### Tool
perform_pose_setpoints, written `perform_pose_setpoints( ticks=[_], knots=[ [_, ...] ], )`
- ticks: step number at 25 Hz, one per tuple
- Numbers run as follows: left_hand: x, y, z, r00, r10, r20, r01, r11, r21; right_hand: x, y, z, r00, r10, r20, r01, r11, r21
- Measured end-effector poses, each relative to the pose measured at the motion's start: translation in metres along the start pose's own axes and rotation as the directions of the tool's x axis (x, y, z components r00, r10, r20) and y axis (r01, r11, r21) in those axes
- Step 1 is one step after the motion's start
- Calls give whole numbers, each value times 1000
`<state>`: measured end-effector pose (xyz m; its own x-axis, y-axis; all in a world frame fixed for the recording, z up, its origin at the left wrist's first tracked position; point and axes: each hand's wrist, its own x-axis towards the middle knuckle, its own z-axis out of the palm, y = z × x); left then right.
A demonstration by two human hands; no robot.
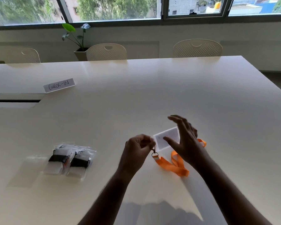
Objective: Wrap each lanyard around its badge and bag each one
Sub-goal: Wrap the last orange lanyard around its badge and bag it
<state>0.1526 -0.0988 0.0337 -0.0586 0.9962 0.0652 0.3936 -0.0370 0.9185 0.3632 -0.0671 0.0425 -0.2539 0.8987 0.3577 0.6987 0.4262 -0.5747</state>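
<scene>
Wrapping step, third badge. The left hand is pinching the badge at its clip end, fingers curled on the card's corner, with the metal clip hanging just below. The right hand is hovering over the badge at about 3 o'clock from the left hand, its fingers straight and spread, gripping nothing. The orange lanyard is lying slack on the desk, looping from the clip toward 5 o'clock and passing under the right wrist. Two bagged badges are resting at 9 o'clock, well apart, with an empty clear bag just beside them.

To do this step well, the left pinch should be keeping the card steady while the right hand is gathering the strap near the clip and winding it flat and taut across the card, avoiding twists, so that the bundle is staying slim enough for the bag.
</scene>
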Motion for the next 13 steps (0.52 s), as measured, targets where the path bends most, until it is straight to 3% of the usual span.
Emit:
perform_pose_setpoints(
  ticks=[3, 6, 9, 13],
  knots=[
    [-3, 0, -6, 995, -97, -13, 92, 973, -210, -1, 1, 8, 962, 252, 110, -273, 921, 277],
    [-9, 2, -9, 983, -183, -8, 166, 910, -379, -2, -2, 15, 886, 331, 326, -462, 702, 543],
    [-13, -1, -10, 976, -214, 28, 204, 871, -447, -4, -7, 25, 879, 297, 374, -477, 567, 672],
    [-13, -4, -10, 978, -192, 86, 210, 868, -449, -2, -14, 36, 919, 245, 308, -391, 492, 778]
  ],
)
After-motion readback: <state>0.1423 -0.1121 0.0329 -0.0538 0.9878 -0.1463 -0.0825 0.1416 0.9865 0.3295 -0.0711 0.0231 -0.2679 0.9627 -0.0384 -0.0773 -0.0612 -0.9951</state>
